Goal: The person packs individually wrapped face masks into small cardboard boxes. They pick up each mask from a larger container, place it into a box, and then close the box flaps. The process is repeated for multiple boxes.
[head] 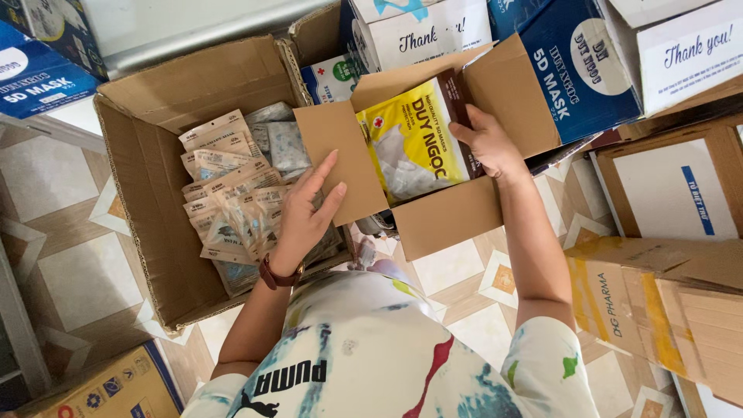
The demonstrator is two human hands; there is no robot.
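Boxes crowd every side: blue ones and white ones stacked behind, brown cartons to the right. Left hand (303, 213) lies flat, fingers spread, on a flap of the small carton (441, 217). Right hand (487, 143) presses one yellow packet (414, 139) down inside it. One big carton (155, 224) alongside holds a pile of beige sachets (228, 205), too many to count.
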